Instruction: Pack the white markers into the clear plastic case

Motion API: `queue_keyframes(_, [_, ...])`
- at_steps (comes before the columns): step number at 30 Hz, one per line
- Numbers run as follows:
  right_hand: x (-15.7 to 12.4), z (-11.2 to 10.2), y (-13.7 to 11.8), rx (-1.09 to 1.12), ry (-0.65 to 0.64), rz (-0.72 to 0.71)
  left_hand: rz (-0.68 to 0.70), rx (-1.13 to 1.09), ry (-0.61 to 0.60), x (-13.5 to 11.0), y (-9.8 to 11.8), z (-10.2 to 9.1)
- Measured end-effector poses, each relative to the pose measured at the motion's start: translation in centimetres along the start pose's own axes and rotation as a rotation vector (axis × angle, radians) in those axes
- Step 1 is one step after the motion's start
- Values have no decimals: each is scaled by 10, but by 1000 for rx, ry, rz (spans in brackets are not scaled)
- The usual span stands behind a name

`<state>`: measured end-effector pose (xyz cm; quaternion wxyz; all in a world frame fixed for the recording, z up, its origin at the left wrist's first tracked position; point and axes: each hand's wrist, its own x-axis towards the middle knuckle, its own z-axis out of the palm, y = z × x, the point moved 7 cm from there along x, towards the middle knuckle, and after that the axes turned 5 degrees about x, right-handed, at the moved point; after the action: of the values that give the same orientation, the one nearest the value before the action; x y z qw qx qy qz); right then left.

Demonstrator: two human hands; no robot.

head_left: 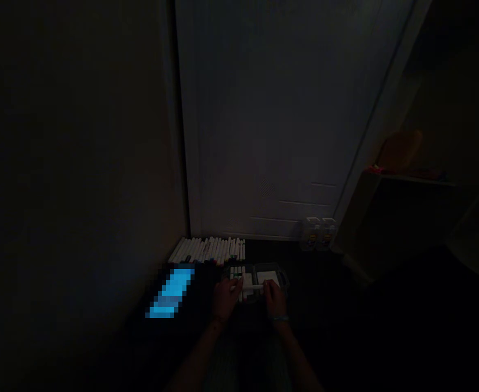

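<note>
In dim light, a white marker (253, 287) lies crosswise between my two hands, above an open plastic case (283, 276). My right hand (275, 300) pinches its right end, and my left hand (225, 298) is closed at the left end. Inside the case's left half stand several white markers (238, 270) with dark bands, partly covered by my left fingers. A white card or paper (267, 276) sits in the right half, close to my right fingertips.
Behind the case, a row of white markers (207, 250) lies on the dark surface. A lit, pixelated screen (171, 294) is at left. Two clear containers (319, 235) stand by the pale door-like panel (272, 120). A shelf unit (357, 218) is at right.
</note>
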<state>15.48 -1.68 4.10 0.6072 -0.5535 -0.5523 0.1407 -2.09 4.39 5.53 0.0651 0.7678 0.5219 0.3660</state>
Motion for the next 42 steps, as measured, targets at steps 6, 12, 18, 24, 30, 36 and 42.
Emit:
queue_keyframes(6, [1, -2, 8, 31, 7, 17, 20, -79, -21, 0, 7, -1])
queue_keyframes(12, [1, -2, -1, 81, -13, 20, 21, -53, -40, 0, 2, 2])
queue_keyframes(18, [1, -1, -2, 117, -19, 21, 22, -20, 1, 0, -7, 5])
queue_keyframes(24, [1, 0, 6, 86, -7, 28, 14, -75, 36, 0, -9, 6])
queue_keyframes(30, [1, -1, 6, 71, -6, 54, 7, -144, 44, 0, -12, 10])
queue_keyframes(36, [1, 3, 4, 90, -48, 18, -18, -181, 22, 1, -13, 8])
queue_keyframes(42, [0, 1, 2, 89, -36, 2, -22, -176, 43, 1, -8, 1])
